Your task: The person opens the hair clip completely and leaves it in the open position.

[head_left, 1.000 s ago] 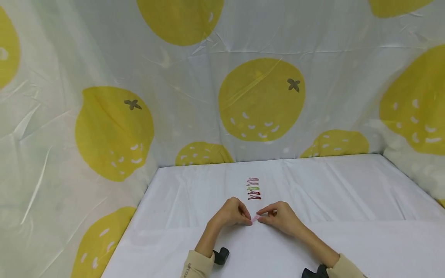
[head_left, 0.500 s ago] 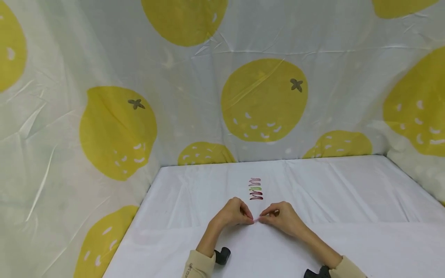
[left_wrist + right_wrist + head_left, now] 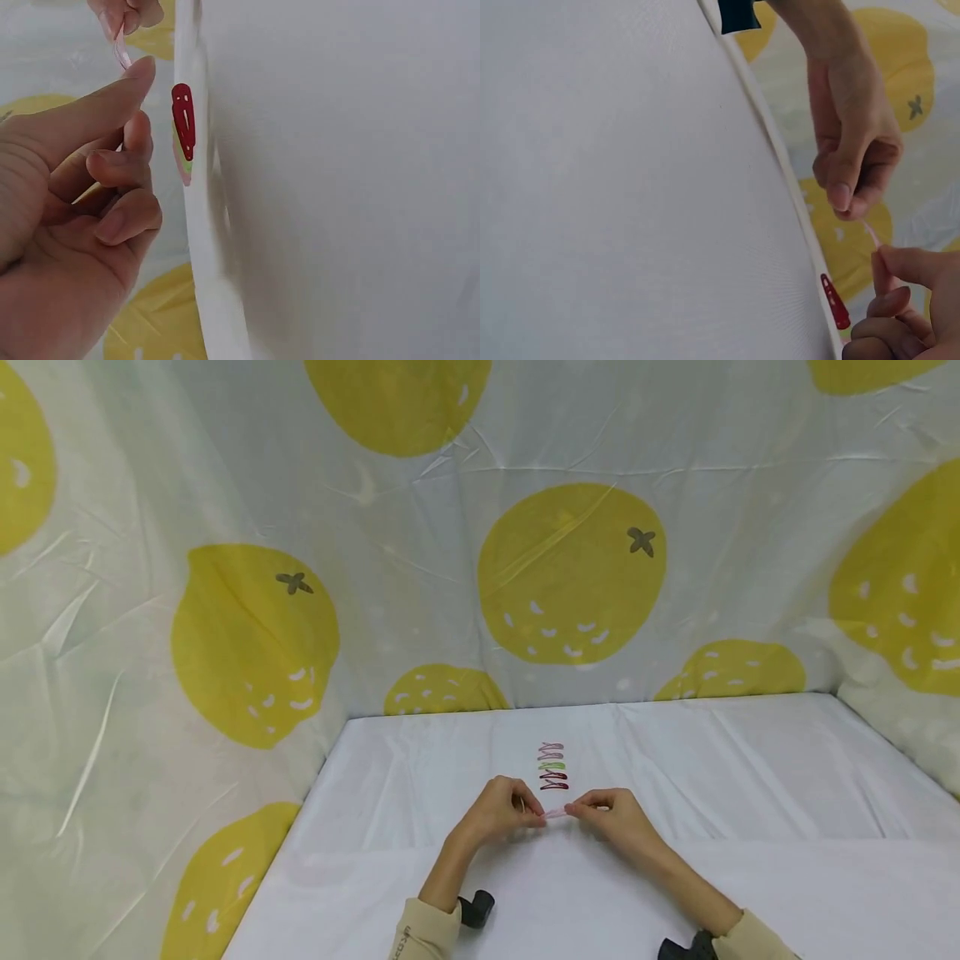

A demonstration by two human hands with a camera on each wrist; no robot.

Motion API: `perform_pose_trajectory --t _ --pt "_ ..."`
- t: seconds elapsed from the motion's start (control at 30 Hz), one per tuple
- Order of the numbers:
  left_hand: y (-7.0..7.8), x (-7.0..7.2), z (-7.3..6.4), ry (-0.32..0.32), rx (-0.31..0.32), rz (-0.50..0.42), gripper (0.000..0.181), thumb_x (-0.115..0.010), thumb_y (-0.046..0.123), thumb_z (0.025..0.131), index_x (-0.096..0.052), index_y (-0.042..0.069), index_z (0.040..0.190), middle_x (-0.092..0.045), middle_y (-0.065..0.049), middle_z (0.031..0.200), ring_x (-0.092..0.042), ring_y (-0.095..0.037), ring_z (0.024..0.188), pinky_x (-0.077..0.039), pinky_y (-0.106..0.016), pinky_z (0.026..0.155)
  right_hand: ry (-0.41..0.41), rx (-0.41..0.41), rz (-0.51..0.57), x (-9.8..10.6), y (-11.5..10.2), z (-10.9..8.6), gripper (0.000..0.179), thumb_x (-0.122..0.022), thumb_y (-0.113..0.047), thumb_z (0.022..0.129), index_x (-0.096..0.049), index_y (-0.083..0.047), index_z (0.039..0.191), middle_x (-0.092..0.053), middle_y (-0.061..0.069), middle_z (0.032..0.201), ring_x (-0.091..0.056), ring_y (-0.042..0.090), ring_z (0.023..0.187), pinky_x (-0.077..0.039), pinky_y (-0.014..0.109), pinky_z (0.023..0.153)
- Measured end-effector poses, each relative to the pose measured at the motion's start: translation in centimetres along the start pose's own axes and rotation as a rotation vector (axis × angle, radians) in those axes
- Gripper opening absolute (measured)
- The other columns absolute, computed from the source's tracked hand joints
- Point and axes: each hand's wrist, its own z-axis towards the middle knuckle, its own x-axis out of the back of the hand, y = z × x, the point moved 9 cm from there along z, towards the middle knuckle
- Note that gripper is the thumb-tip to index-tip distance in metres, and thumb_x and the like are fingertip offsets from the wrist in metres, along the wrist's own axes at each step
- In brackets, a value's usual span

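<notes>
A pale pink snap hair clip is stretched between my two hands, just in front of a column of other clips. My left hand pinches one end between thumb and fingers. The opposite end is pinched by my right hand. In the left wrist view, the thin pink clip shows edge-on between both sets of fingertips, its ends covered by them. Nearest beyond the hands lies a dark red snap clip; it also shows as a red clip in the left wrist view.
Several snap clips lie in a column on the white-covered table: dark red, a green clip and a pink clip farthest away. A lemon-print curtain rises behind and at the sides. Black wrist devices sit near the sleeves.
Both hands have moved slightly up and away over the table with the pink hair clip. More of the clip shows between the fingers now, and it lies nearly level.
</notes>
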Motion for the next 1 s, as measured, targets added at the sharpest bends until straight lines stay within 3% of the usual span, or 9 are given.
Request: perform_pose_trajectory --t 0.13,0.23,0.3,0.47,0.7,0.93,1.0 --pt "1.0 0.4 0.1 0.061 -0.154 0.04 0.007 -0.087 0.004 0.081 -0.08 0.003 0.081 -0.066 -0.001 0.075 -0.045 0.001 0.062 -0.038 -0.016 0.056 0.012 -0.058 0.045 0.1 0.4 0.0 0.023 -0.072 -0.025 0.096 -0.081 -0.003 0.096 -0.08 0.004 0.103 -0.059 0.006 0.092 -0.044 0.023 0.081" --pt "1.5 0.6 0.0 0.116 -0.25 0.068 0.006 -0.086 0.003 0.081 -0.08 0.003 0.081 -0.066 -0.002 0.076 -0.044 0.003 0.063 -0.039 -0.015 0.057 0.03 -0.094 0.054 0.1 0.7 0.0 0.026 -0.073 -0.026 0.096 -0.08 -0.002 0.097 -0.079 0.003 0.101 -0.056 0.007 0.091 -0.043 0.023 0.08" --pt "1.8 0.8 0.0 0.145 -0.282 0.076 0.005 -0.085 0.003 0.082 -0.081 0.003 0.08 -0.066 -0.003 0.076 -0.043 0.003 0.064 -0.039 -0.015 0.058 0.045 -0.108 0.054 0.2 0.8 0.1 0.026 -0.074 -0.027 0.095 -0.08 -0.002 0.097 -0.078 0.0 0.099 -0.054 0.008 0.088 -0.042 0.023 0.078" --pt "1.9 1.0 0.1 0.174 -0.27 0.075 0.005 -0.086 0.005 0.082 -0.082 0.005 0.079 -0.067 -0.004 0.077 -0.043 0.002 0.065 -0.038 -0.016 0.06 0.062 -0.107 0.043 0.4 0.7 0.0 0.026 -0.074 -0.029 0.095 -0.08 -0.004 0.098 -0.075 0.0 0.099 -0.051 0.008 0.087 -0.04 0.023 0.075" --pt "1.9 1.2 0.0 0.182 -0.26 0.051 0.005 -0.086 0.005 0.082 -0.082 0.005 0.079 -0.068 -0.004 0.078 -0.045 -0.001 0.065 -0.039 -0.017 0.06 0.066 -0.053 0.015 0.5 0.1 -0.1 0.023 -0.074 -0.031 0.095 -0.081 -0.01 0.102 -0.077 0.0 0.106 -0.057 0.005 0.094 -0.043 0.02 0.082" --pt "2.0 1.4 -0.1 0.196 -0.262 0.037 0.006 -0.086 0.003 0.082 -0.082 0.004 0.078 -0.069 -0.005 0.077 -0.044 0.0 0.063 -0.038 -0.016 0.058 0.026 0.02 0.118 0.3 -0.1 -0.1 0.03 -0.084 -0.028 0.088 -0.08 -0.011 0.112 -0.075 0.001 0.095 -0.054 0.005 0.061 -0.043 0.021 0.06" --pt "2.0 1.4 -0.1 0.197 -0.258 0.031 0.006 -0.086 0.003 0.082 -0.082 0.005 0.078 -0.069 -0.005 0.076 -0.044 0.0 0.063 -0.038 -0.016 0.058 0.015 0.054 0.127 0.3 -0.3 -0.1 0.03 -0.085 -0.027 0.087 -0.081 -0.011 0.111 -0.077 0.004 0.098 -0.056 0.006 0.06 -0.043 0.02 0.058"
